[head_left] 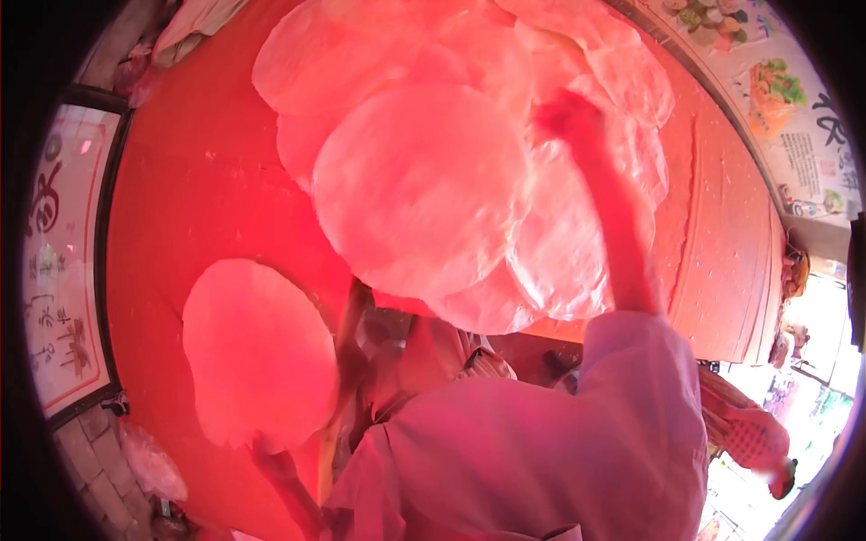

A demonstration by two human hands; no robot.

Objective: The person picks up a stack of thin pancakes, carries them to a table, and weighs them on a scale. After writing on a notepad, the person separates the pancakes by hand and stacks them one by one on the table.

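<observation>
My left hand (pixel 264 448), at the lower left, is closed on the near edge of a thin round pancake (pixel 262 352). That pancake is spread out flat beside the tabletop's front edge as seen from above. My right hand (pixel 570 117) is over the right side of a broad layer of overlapping thin pancakes (pixel 419 189). Its fingers are smeared, and I cannot tell whether they grip anything. The sheet just below it (pixel 559 239) looks shiny and wrinkled. Red light tints everything on the table.
The red table (pixel 207 180) runs under the pancakes. A framed sign (pixel 68 261) stands along the left side, and a printed food poster (pixel 785 99) at the upper right. A plastic bag (pixel 153 464) is at the lower left. Another person in a checked top (pixel 758 440) is at the right.
</observation>
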